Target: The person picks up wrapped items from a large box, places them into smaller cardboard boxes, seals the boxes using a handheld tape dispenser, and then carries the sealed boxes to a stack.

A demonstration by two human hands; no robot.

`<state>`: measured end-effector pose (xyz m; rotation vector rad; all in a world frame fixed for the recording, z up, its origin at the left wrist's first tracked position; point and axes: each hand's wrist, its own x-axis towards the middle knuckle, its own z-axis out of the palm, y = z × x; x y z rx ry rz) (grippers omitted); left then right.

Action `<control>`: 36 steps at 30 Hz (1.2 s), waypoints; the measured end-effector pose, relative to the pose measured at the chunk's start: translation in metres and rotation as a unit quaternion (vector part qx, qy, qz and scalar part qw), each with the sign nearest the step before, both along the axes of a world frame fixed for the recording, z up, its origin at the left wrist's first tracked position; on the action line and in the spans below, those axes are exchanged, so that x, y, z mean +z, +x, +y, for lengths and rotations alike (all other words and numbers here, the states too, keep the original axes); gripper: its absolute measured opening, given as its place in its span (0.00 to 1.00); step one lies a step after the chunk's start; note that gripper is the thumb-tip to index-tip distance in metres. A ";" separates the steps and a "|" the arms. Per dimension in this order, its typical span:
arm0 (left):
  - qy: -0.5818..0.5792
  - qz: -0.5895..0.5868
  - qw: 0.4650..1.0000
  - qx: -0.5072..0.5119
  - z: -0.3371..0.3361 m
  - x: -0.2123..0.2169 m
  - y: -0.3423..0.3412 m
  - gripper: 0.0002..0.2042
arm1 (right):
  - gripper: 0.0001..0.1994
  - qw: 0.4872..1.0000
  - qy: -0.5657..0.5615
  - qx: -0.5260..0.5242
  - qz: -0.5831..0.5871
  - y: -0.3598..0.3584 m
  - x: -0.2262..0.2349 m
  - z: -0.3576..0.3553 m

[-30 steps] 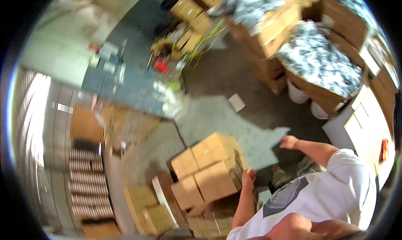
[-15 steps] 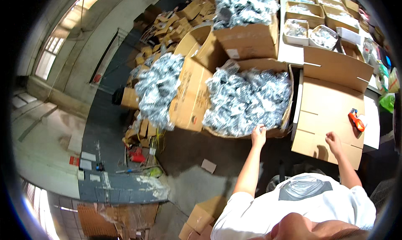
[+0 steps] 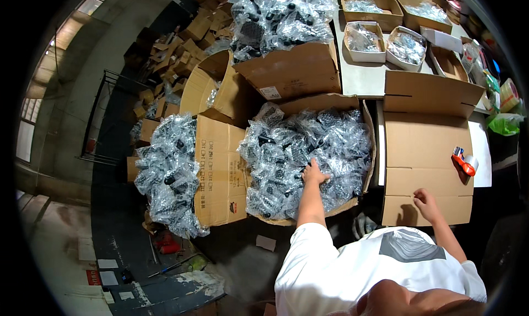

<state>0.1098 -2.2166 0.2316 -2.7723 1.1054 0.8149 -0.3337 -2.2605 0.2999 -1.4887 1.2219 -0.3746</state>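
My left hand reaches over a large open carton and rests on the bubble-wrapped dark items filling it. Its fingers are spread, the thumb pointing right, and nothing is gripped. Over the near part of a flattened cardboard box hangs my right hand, fingers loosely curled with no object visible in them. It casts a shadow on the board. Farther up that board, toward its right side, lies an orange tape dispenser with a roll of tape.
Wrapped items overflow a carton on the left; another full carton stands behind. Small boxes with bagged parts line the far table. A green plastic bag lies at the right. Many loose cartons are heaped far left.
My left hand has gone from the carton's front edge to the middle of its contents, its fingers now spread. My right hand stays over the cardboard. The view has shifted.
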 end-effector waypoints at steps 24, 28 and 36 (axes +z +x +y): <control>-0.494 0.620 0.609 0.002 -0.059 0.043 -0.148 0.31 | 0.28 0.864 0.332 -0.058 -0.374 0.130 0.025 -0.052; -0.323 0.663 0.675 0.029 -0.100 0.044 -0.190 0.23 | 0.28 0.814 0.316 -0.214 -0.438 0.071 -0.001 -0.078; -0.262 0.625 0.681 0.279 -0.166 0.023 -0.247 0.26 | 0.10 0.854 0.238 -0.320 -0.334 -0.004 -0.013 -0.149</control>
